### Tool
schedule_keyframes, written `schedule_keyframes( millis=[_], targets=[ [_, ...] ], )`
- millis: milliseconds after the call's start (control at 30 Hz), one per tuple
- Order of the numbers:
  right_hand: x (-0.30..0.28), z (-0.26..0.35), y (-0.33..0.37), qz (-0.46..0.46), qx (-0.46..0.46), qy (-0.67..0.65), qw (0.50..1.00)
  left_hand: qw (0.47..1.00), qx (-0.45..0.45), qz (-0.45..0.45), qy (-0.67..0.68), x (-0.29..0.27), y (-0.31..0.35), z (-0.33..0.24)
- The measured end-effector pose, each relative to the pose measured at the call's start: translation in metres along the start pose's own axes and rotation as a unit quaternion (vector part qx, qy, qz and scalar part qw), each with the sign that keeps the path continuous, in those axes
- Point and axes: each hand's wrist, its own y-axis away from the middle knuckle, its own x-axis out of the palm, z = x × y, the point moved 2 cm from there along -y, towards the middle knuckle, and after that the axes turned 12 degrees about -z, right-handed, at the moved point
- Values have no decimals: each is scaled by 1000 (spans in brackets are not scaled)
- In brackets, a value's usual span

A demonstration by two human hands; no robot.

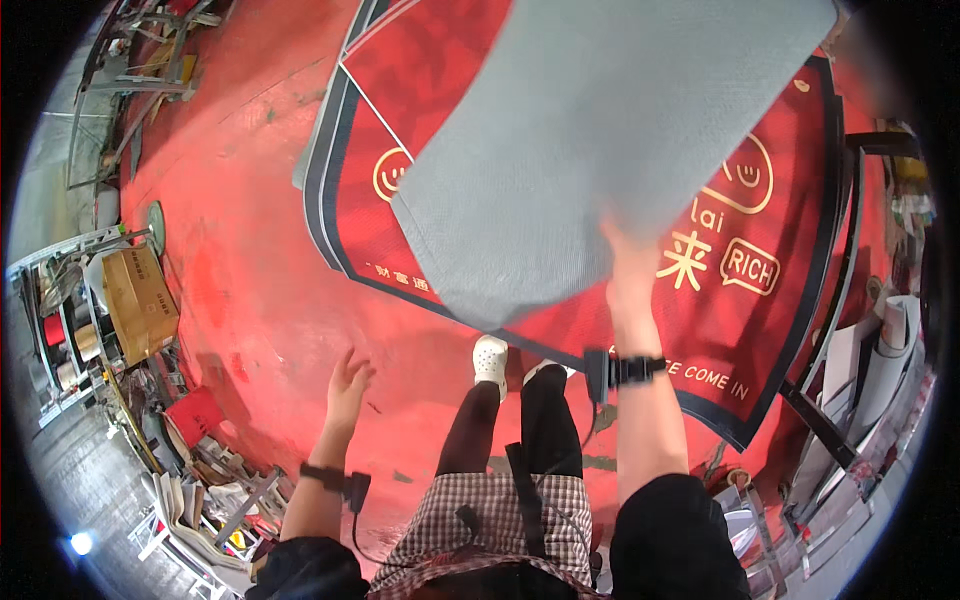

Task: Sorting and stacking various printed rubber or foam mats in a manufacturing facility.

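My left hand (350, 386) hangs over the floor at the left, fingers apart and nothing in it. In front of a grey-faced mat or sheet (530, 150) is my right hand (630, 265), against its surface near the lower right edge. Blur hides those fingers, so I cannot make out whether they grip. The grey sheet is slanted across red door mats (800, 200) with dark borders and pale cartoon faces and lettering. It covers the middle of the top mat, and its right part is smeared.
The floor (240, 200) is red and scuffed, with my white clogs (490, 362) just below the mats. A cardboard box (140, 303) and racks of odds and ends line the left. Rolled sheets (885, 350) and a dark metal frame (852, 250) stand at the right.
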Motion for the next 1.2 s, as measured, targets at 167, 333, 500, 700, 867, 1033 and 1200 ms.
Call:
schedule_keyframes(
  millis=[167, 333, 500, 700, 867, 1033, 1200],
  targets=[
    [-87, 101, 97, 11, 71, 31, 997, 988, -65, -2, 140, 38, -52, -53],
    [-205, 213, 153, -164, 94, 233, 954, 943, -265, -25, 199, 87, -90, -37],
    [-273, 241, 161, -143, 76, 290, 943, 951, -100, -245, 159, 140, -116, 2],
    [-291, 146, 128, -250, 0, 349, 903, 856, 398, -160, -290, 180, -175, -27],
    [-272, 124, 101, -150, -54, 399, 903, 957, 138, -89, -238, 201, -218, -27],
    [-218, 141, 115, -60, -145, 468, 870, 903, 206, 55, -373, 182, -158, -73],
    [-135, 198, 168, -9, -148, 535, 832, 882, 335, 86, -321, 125, -39, -150]
  ],
)
